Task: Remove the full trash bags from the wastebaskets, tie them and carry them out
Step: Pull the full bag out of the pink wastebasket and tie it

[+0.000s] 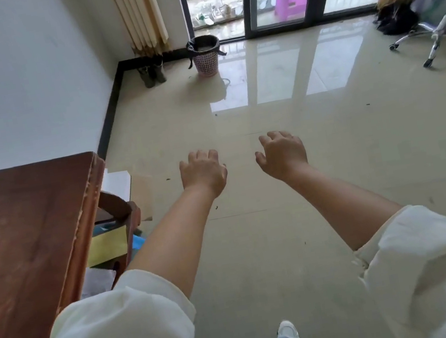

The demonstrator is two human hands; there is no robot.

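A pink lattice wastebasket (207,63) stands on the floor at the far end of the room, by the glass door. A black trash bag (202,43) lines it, its edge folded over the rim, with pale rubbish inside. My left hand (202,171) and my right hand (282,154) are stretched out in front of me, palms down, fingers apart and holding nothing. Both hang over bare floor, well short of the wastebasket.
A brown wooden table (20,240) fills the left side, with a chair and papers (117,217) tucked beside it. A pair of boots (152,73) stands by the left wall corner. A wheeled office chair (442,32) is at the far right. Glossy tiled floor (308,183) lies between.
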